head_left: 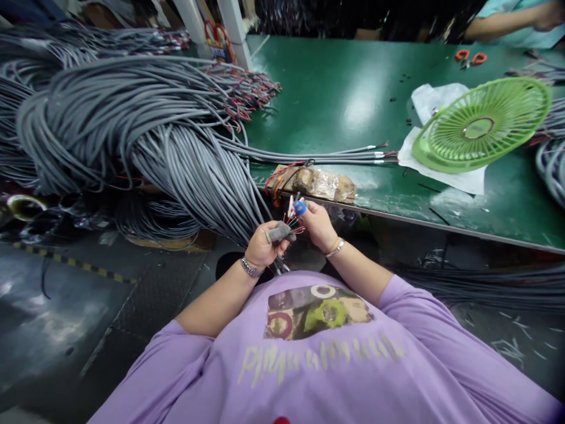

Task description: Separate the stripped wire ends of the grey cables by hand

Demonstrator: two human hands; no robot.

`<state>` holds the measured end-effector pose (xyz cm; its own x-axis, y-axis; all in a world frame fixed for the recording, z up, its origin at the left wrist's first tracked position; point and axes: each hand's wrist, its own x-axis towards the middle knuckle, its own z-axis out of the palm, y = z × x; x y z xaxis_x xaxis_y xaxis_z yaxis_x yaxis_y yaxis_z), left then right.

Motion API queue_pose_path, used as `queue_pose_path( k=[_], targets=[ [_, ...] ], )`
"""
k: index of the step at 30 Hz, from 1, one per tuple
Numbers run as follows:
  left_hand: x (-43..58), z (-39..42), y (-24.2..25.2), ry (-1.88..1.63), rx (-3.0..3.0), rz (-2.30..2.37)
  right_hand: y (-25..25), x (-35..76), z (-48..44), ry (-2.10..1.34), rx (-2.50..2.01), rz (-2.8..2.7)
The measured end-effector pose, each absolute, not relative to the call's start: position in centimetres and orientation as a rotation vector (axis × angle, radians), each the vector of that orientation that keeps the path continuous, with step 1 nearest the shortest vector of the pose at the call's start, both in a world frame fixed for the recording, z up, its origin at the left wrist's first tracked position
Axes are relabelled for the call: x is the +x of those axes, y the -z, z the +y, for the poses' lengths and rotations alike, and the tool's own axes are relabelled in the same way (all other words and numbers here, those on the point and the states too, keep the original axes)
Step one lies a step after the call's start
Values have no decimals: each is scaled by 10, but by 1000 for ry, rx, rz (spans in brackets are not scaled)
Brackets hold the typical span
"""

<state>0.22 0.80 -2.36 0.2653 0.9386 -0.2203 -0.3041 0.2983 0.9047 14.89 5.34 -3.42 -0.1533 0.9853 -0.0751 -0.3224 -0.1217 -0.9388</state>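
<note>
At the lower left of the frame, a yellow-and-black floor stripe (75, 262) crosses the dark floor (39, 330), and above it, near the left edge, sits a yellowish ring (26, 207). A thick heap of gray cables (106, 112) fills the upper left, its red-tipped ends spreading onto the green desk (335, 76); part of the heap drapes down toward the middle of the frame. Orange-handled scissors (219, 42) stand near a pale post (233, 26) at top centre-left. In the centre, the left hand (261, 244), with a metal wristwatch (251, 268) at its wrist and gray finger covers (278, 233), has its grip clamped on a bunch of thin coloured wires (292, 222), which fan out just short of the desk's near edge. Just right of it, the right hand (321, 225) wears a blue finger cover (300, 207) and a bracelet (336, 248); its fingertips bend in close beside the wires, and I cannot tell whether its grip is closed on one. A lavender shirt (212, 377) fills the lower centre. Above the hands, a taped block (344, 187) lies along the desk's edge, with a few straight cables (318, 158) just behind it, their white-banded ends pointing right. Right of centre, a green fan (489, 118) rests on white paper (474, 179). At the upper right lie orange-handled cutters (471, 59), near another person's arm (503, 25); coiled gray cables (549, 162) reach the right edge.
</note>
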Motion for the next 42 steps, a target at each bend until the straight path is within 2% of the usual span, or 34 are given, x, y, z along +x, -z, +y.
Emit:
queue_pose_path(
  k=[2,8,16,28,33,42],
  targets=[
    [3,11,25,-1004,867,901,38,146,54,-1480,-982,-980],
    [5,16,33,-985,866,900,27,142,58,-1907,-802,-729],
    [6,15,37,-925,875,926,22,138,58,-1877,-803,-611],
    [6,2,26,-906,914,996,23,148,53,-2026,-806,-562],
    [8,-10,21,-1057,925,1048,24,154,54,-2118,-759,-616],
    [12,-2,28,-1171,918,1060,25,148,54,-1936,-759,-712]
  ],
)
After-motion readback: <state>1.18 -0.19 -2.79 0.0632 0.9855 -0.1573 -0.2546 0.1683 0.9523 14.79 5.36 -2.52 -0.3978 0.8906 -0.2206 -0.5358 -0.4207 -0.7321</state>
